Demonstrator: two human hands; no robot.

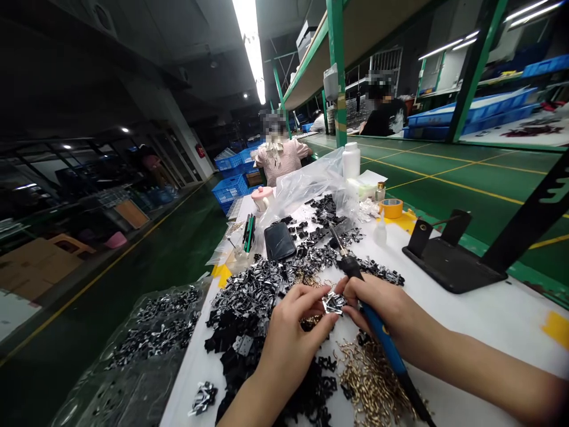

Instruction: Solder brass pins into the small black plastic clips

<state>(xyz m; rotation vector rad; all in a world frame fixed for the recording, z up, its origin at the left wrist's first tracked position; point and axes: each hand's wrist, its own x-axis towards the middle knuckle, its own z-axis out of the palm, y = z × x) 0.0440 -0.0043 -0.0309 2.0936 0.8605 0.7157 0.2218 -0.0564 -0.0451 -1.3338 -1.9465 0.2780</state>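
Note:
Between the thumb and fingers of my left hand (293, 323) is a small shiny metal piece (333, 303), perhaps more than one. My right hand (377, 299) grips a soldering iron (381, 335) with a blue handle, its tip pointing up and away. The right fingertips also reach to the metal piece. Under and around my hands lie a heap of silver and black metal parts (253, 290), dark flat pieces (235, 344) and a pile of thin brass-coloured hooked pieces (371, 379). Finger contact on the metal piece is partly hidden.
A black phone (280, 241) lies beyond the heap. At the right stand a black metal stand (453, 261), yellow tape (391, 208) and a white bottle (351, 161). A plastic tray of parts (151, 332) is at the left. A person (280, 160) sits ahead.

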